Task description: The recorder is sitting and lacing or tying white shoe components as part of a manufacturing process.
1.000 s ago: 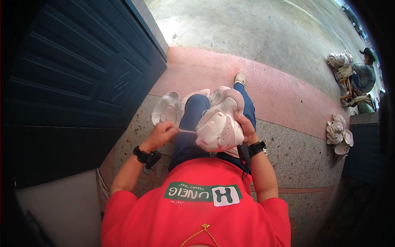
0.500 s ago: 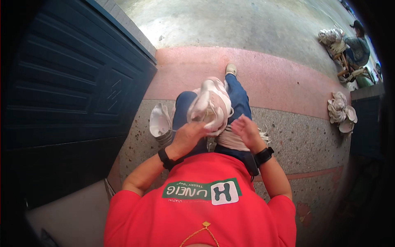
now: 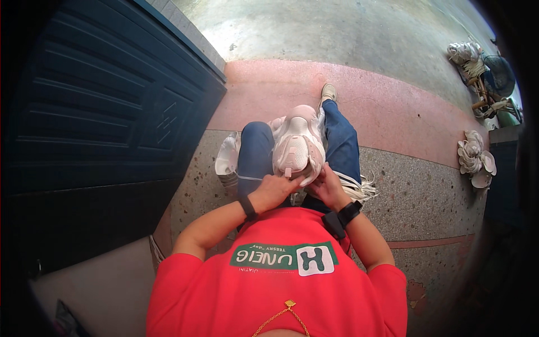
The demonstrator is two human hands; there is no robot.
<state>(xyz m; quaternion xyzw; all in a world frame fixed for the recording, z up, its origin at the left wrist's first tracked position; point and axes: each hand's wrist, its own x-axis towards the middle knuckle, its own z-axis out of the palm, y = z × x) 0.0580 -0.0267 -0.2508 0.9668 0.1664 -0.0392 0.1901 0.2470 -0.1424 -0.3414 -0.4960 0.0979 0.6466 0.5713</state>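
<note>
Pink shoe, probably light and soft, is best held at six o'clock, where left hand and right hand touch it, fingers bent, grip unclear.

At frame centre, the left hand and right hand touch the lower end of a pale pink-and-white mesh shoe. A bundle of thin white laces hangs right of centre; a dark blue panelled door fills the upper left.

The shoe sits between the legs, door leftward.
</note>
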